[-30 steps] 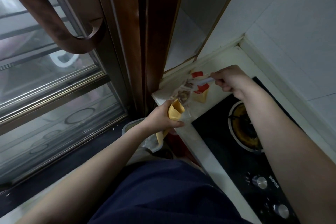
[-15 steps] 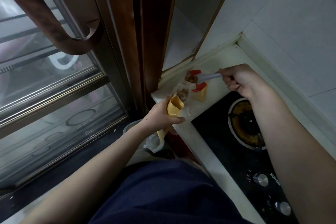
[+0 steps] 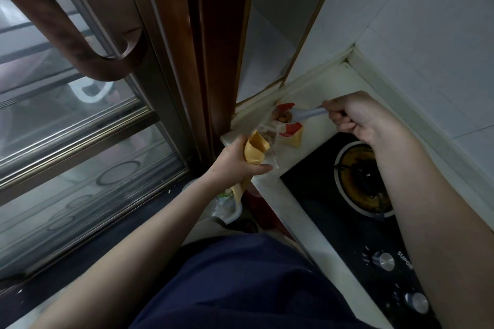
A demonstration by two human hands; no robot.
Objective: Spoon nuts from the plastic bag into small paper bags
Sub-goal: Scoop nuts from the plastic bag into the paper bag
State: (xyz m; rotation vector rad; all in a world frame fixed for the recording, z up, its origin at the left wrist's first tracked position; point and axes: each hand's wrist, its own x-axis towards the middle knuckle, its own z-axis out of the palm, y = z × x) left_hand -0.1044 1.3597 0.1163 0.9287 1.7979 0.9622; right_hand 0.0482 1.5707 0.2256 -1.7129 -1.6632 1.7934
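My left hand [image 3: 235, 164] grips a small yellow-brown paper bag [image 3: 255, 151] with its mouth open upward, at the counter's near-left corner. My right hand [image 3: 355, 115] holds a white plastic spoon [image 3: 307, 114] whose bowl carries nuts, over the mouth of a clear plastic bag [image 3: 272, 136] of nuts with a red strip. Another small paper bag [image 3: 294, 139] lies on the counter just right of the plastic bag.
A white counter [image 3: 315, 88] runs along the tiled wall. A black gas hob [image 3: 361, 195] with a burner and two knobs fills its near right. A brown-framed glass door [image 3: 93, 115] with a curved handle stands left. A white bowl sits on the floor below my left wrist.
The spoon has come out of the plastic bag with nuts in it and lifted slightly. My left hand with the paper bag has stayed about where it was.
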